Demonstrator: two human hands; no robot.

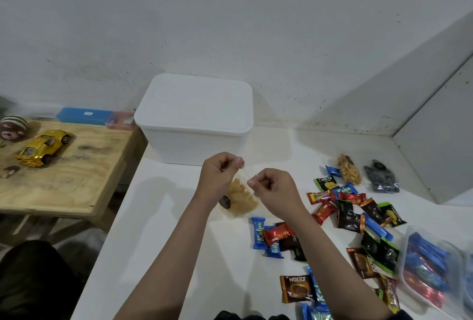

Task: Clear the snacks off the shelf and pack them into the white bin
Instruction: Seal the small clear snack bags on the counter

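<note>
Left hand (220, 175) and right hand (272, 186) each pinch the top edge of a clear snack bag (240, 198) hanging above the shelf (163, 217) before the lidded bin (194, 117); packing likely first requires lifting the lid.

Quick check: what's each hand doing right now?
Left hand: pinches the top of the clear snack bag.
Right hand: pinches the same bag's top.

One white bin (197, 125), one gold toy car (43, 146), two clear bags of pale snacks (240, 198) (349, 172).
</note>
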